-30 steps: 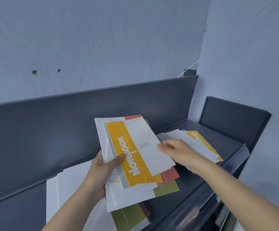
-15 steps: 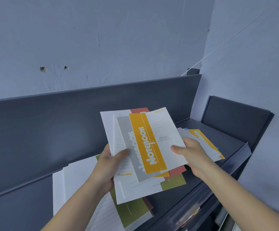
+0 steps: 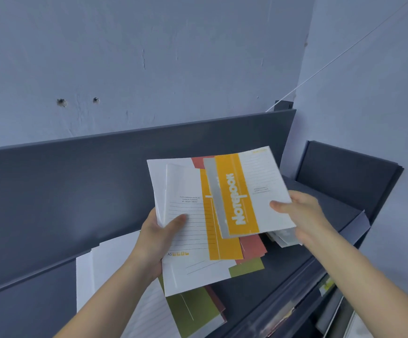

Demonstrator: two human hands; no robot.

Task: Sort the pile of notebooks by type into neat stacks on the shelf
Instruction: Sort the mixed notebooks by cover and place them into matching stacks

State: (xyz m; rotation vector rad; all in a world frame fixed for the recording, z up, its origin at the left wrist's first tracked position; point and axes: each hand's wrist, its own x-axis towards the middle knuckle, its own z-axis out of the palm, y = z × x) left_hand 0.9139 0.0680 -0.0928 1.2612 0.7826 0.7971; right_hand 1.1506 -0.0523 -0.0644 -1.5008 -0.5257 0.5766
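Presently both hands were raised above the dark grey shelf (image 3: 332,208), each holding notebooks.

Left hand (image 3: 156,242): gripped a fanned bundle of notebooks by its left edge, with the thumb pressed flat on the top cover and the fingers hidden underneath. Topmost in the bundle was a white lined notebook (image 3: 188,215) marked A5. Beneath it, offset to the right, came a yellow-striped notebook (image 3: 224,247), then a salmon-red notebook (image 3: 253,247). Lowest was a white notebook with an olive corner (image 3: 246,268).

Right hand (image 3: 305,215): pinched the right edge of a yellow-banded notebook (image 3: 244,191) lettered "Notebook", thumb on top, fingers below. This one lay tilted across the upper right of the bundle, overlapping it. A grey strip ran along its left side; could not tell whether that was a second notebook under it.

On the shelf below the bundle lay the pile: an olive-green notebook (image 3: 193,311) and, at the left, white lined sheets (image 3: 105,269). A small stack (image 3: 283,239) sat on the shelf just under the right hand, mostly hidden by it.

Behind stood the shelf's back panel (image 3: 76,191), then a pale wall (image 3: 198,57) with two small holes.
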